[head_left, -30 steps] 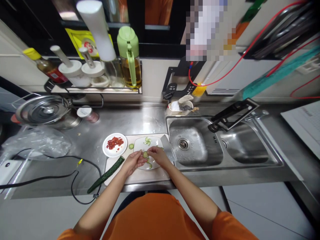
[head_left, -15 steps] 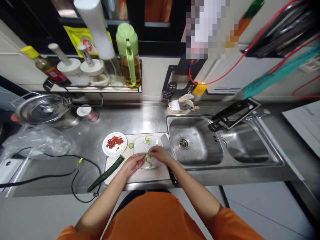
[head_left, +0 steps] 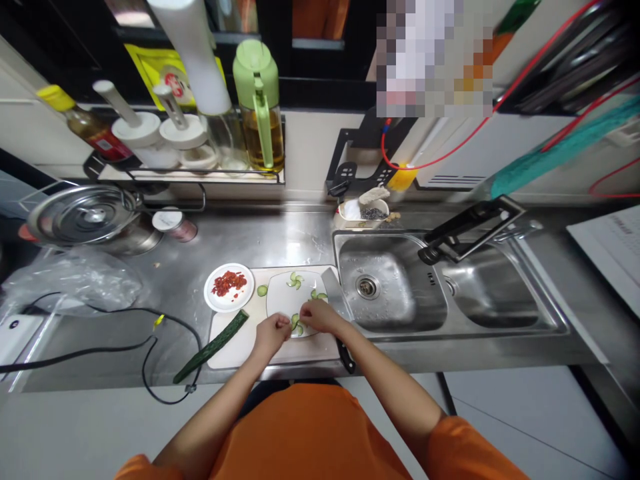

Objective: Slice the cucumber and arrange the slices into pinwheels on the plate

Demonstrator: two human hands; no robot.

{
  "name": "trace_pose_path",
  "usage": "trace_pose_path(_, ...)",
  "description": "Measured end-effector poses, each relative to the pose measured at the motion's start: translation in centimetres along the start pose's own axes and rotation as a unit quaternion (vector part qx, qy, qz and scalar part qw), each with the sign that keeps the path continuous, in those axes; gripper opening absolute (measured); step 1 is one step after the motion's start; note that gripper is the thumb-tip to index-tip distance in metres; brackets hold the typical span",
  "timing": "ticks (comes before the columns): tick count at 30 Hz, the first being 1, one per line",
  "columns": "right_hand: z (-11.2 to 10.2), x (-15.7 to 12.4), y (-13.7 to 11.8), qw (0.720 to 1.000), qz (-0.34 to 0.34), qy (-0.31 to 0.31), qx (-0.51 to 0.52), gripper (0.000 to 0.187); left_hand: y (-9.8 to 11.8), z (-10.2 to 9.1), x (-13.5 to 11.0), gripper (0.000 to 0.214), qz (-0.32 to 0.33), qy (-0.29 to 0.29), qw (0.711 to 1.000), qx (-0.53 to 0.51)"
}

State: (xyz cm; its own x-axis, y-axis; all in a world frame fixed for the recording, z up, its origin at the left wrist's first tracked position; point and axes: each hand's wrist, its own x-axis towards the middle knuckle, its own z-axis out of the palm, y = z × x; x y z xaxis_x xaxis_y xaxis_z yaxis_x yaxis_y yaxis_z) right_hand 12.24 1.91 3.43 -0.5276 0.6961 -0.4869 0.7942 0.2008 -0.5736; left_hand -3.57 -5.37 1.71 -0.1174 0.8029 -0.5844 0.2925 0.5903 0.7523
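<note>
A white squarish plate [head_left: 280, 298] rests on a pale cutting board [head_left: 230, 347]. Thin cucumber slices [head_left: 295, 280] form a small pinwheel near its far edge, and more slices lie at its right and near sides. My right hand [head_left: 321, 316] reaches over the plate, its fingertips pinched at the near cucumber slices [head_left: 297, 326]. At the plate's near left edge is my left hand [head_left: 272, 333], fingers curled together; whatever they may hold is hidden. The cut cucumber [head_left: 215, 345] lies left of my left hand, across the board's edge. A cucumber end piece [head_left: 262, 291] sits beside the plate.
Chopped red pieces fill a round white plate [head_left: 210, 293] at left. A knife [head_left: 345, 355] with a black handle lies along the board's right side, beside the sink [head_left: 390, 287]. A black cable [head_left: 145, 363] crosses the counter, near a clear plastic bag [head_left: 75, 280].
My left hand has drawn slightly away from my right, and its fingers have curled in. The right hand has shifted slightly right and down, uncovering slices on the plate's right side.
</note>
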Motion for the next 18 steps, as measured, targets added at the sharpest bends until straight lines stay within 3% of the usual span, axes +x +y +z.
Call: trace_pose_path(18, 0.57, -0.2, 0.0, 0.996, -0.01, 0.004, -0.085, 0.015, -0.22, 0.26, -0.73, 0.011, 0.147, 0.031, 0.969, 0.197)
